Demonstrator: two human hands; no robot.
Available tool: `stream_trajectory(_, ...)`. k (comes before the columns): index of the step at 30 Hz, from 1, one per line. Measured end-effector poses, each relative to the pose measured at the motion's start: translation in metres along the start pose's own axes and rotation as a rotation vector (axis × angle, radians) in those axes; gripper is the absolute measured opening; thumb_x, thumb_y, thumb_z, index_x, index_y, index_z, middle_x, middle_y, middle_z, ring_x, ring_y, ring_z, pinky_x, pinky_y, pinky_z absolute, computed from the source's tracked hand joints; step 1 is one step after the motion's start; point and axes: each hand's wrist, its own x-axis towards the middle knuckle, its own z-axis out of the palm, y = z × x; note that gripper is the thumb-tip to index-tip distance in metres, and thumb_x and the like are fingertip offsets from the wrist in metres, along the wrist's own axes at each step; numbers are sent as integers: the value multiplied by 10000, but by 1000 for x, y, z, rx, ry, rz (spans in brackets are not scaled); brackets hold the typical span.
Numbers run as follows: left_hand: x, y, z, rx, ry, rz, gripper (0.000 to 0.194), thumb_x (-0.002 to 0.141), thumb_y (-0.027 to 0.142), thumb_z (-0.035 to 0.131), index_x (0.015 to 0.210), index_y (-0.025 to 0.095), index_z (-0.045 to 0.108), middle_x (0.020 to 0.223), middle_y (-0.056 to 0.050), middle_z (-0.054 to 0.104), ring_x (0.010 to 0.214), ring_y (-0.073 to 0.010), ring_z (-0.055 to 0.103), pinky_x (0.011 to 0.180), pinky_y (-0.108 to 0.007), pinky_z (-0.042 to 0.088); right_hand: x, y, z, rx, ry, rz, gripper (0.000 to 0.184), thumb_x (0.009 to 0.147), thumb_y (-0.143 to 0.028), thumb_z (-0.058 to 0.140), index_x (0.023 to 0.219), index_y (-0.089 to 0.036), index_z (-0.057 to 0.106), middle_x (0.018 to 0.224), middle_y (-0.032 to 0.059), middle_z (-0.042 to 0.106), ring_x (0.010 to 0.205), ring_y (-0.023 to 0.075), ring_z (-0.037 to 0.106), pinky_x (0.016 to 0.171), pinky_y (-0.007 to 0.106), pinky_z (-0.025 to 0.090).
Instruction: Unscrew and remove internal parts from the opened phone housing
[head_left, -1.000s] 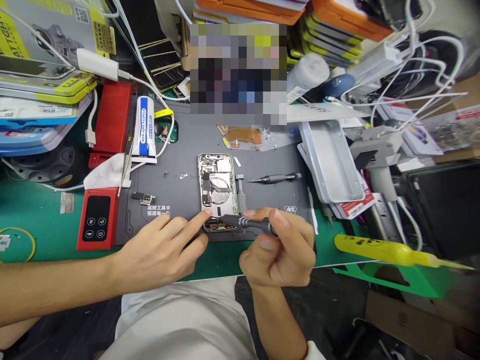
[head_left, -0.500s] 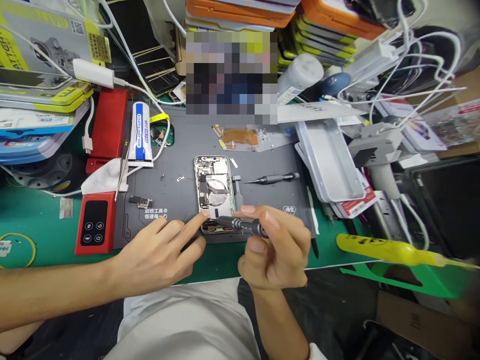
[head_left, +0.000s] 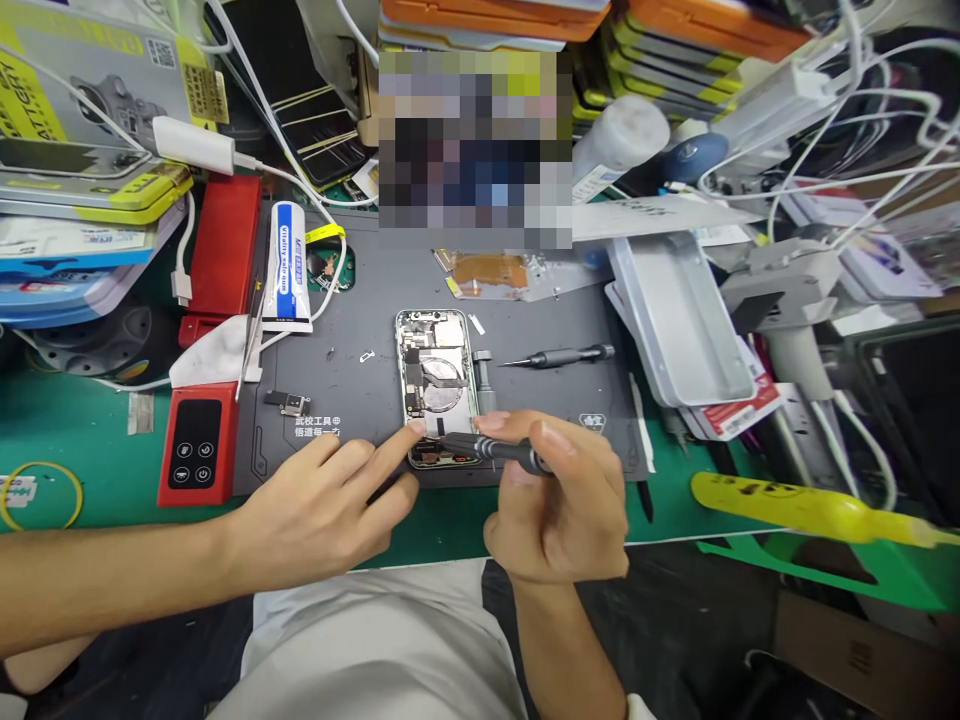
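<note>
An opened phone [head_left: 442, 385], its inner parts exposed, lies upright in view on the dark grey work mat. My left hand [head_left: 322, 505] rests its stretched index fingertip on the phone's lower left part, holding nothing. From the right, my right hand [head_left: 566, 500] grips a dark precision screwdriver [head_left: 499, 450]. The driver slants left across the phone's lower end; its tip is too fine to make out. A second screwdriver [head_left: 559, 357] lies to the phone's right, near a grey tool part [head_left: 484, 372]. Left of the phone are a small metal bracket [head_left: 367, 356] and a camera module [head_left: 288, 403].
A red device with buttons [head_left: 196, 445], tweezers [head_left: 250, 340] and a white-blue tube [head_left: 286, 265] stand left. At right are a clear tray [head_left: 686, 320] and a yellow bottle [head_left: 780, 502]. An orange flex part [head_left: 491, 275] lies behind the phone. Cables and stacked boxes surround the mat.
The whole view has shifted slightly, so things appear further right. My right hand's fingers have moved a little on the screwdriver. My left fingertip stays on the phone.
</note>
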Motion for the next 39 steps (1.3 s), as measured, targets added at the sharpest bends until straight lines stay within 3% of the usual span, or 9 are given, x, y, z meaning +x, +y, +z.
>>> stream_trajectory(14,2,0,-1,3,0,8,225,982,233,631,1185,143,664,1538,-175,637,857,-232,578,695,-385,456,0,-1,0,-39,29,-19,650,919,15,583,1518,-232,620,1004,63,708,828,188,741,694,341,662)
stream_trajectory(30,2,0,-2,31,1,16,211,995,251,635,1179,152,660,1514,-166,659,863,-231,577,706,-380,456,0,-2,-1,-36,6,3,709,890,48,557,1535,-241,608,997,71,685,833,195,729,707,361,666)
stream_trajectory(39,1,0,-3,28,-24,14,216,1007,264,626,1191,161,676,1554,-156,626,880,-223,571,706,-380,449,-1,-2,-3,-55,19,13,651,924,-5,572,1517,-269,625,987,59,690,809,192,728,678,368,687)
